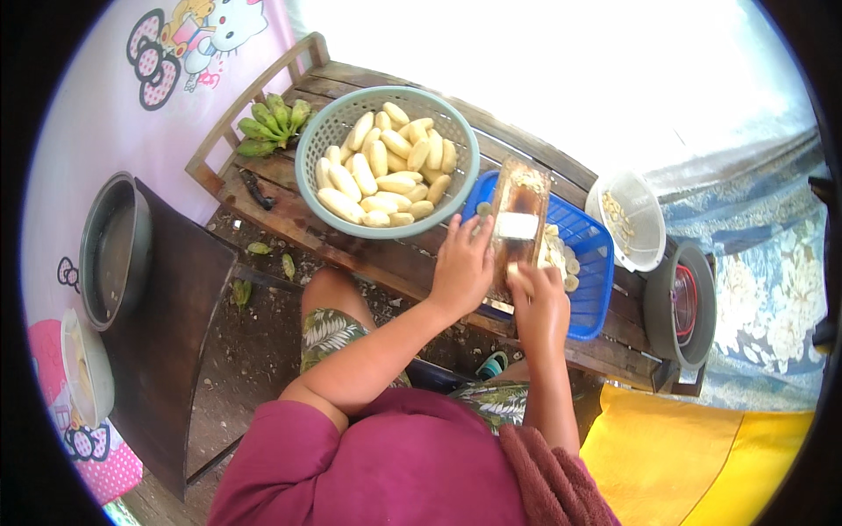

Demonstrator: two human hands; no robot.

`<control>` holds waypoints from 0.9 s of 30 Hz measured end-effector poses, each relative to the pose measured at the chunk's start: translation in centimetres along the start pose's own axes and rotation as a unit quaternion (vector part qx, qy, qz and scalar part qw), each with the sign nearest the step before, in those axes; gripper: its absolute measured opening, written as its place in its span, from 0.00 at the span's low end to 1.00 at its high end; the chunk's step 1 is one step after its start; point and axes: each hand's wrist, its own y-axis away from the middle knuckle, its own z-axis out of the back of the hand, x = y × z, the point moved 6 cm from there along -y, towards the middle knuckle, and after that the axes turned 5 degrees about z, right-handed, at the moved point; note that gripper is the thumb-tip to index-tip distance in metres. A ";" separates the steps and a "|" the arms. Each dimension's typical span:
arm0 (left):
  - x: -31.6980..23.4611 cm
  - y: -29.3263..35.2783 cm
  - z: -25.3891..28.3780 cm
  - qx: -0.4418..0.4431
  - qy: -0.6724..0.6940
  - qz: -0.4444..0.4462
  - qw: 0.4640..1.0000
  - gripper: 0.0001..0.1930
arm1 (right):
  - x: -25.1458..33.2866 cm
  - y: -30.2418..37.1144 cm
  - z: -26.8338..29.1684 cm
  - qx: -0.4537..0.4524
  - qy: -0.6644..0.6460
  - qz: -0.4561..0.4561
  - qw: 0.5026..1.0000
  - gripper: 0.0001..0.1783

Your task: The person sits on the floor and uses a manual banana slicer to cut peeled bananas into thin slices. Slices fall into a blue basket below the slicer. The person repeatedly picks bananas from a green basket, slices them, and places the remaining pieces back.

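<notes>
A wooden slicer board (524,188) with a shiny blade plate (517,225) lies across a blue plastic basket (596,302). My left hand (463,267) grips the slicer's left edge with its fingers. Over the board's near end, my right hand (542,307) is closed around a peeled banana (521,277), of which only a pale part shows; the fingers hide the rest. Round banana slices (572,265) lie in the basket, to the right of the board. Left of the slicer, a grey-green colander (314,188) holds many whole peeled bananas (377,158).
Everything stands on a slatted wooden bench (386,263). Green unpeeled bananas (276,123) and a dark-handled knife (256,189) lie at its left. A white strainer (645,210) and grey basin (662,307) are at the right. Another basin (114,254) stands far left, near a dark panel (167,351).
</notes>
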 end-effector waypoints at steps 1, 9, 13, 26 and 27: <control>0.0 0.0 0.0 -0.006 0.002 -0.011 1.000 0.26 | 0.2 0.6 0.0 -0.009 -0.007 0.012 1.000 0.12; 0.0 -0.3 -0.1 0.011 -0.016 0.001 1.000 0.26 | -0.8 -11.8 -1.5 -0.104 -0.039 0.058 0.992 0.15; 0.0 -0.3 0.0 0.026 -0.018 0.019 0.999 0.26 | 0.2 -6.4 -1.2 -0.075 -0.015 0.056 0.996 0.13; -0.1 -0.3 0.0 0.020 -0.017 -0.001 1.000 0.26 | -1.0 -12.0 -1.9 -0.072 -0.007 0.029 0.997 0.13; -0.2 -0.3 0.2 0.016 -0.016 -0.005 1.000 0.26 | -0.8 -11.3 -1.7 -0.054 0.012 0.017 0.998 0.13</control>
